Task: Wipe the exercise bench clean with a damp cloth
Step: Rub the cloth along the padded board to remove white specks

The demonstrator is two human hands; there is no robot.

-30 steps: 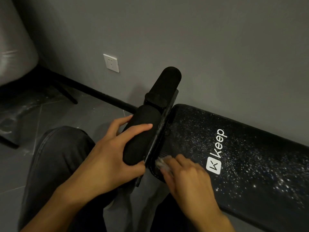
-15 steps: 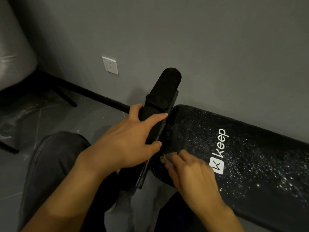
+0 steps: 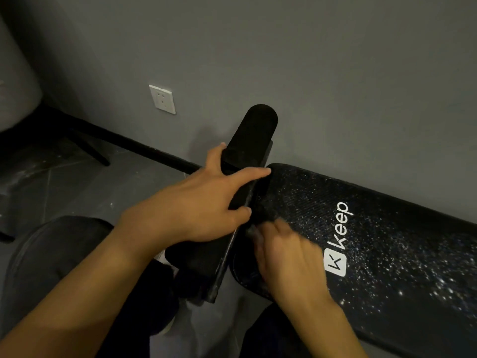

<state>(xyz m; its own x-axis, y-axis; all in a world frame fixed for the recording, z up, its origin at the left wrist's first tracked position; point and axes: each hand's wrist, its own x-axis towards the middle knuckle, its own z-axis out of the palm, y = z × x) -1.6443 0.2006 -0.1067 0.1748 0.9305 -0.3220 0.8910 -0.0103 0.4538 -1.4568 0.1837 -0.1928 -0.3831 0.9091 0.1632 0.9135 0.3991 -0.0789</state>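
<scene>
The black exercise bench pad [image 3: 387, 254], printed with a white "keep" logo and speckled with wet droplets, runs from centre to the right along the wall. At its left end stands a black foam roller bar [image 3: 255, 130]. My left hand [image 3: 206, 202] grips the foam roller, thumb behind it and fingers across its front. My right hand [image 3: 284, 257] presses on the bench pad's left end, blurred with motion. The damp cloth [image 3: 251, 232] shows only as a small pale bit under the right fingertips.
A grey wall stands right behind the bench, with a white socket [image 3: 162, 99] low on it. My knee in dark trousers [image 3: 56, 254] is at lower left. Dark chair legs [image 3: 87, 148] stand on the grey tiled floor at left.
My left hand has slid up the foam roller toward its top. My right hand has moved forward along the pad's end with the cloth.
</scene>
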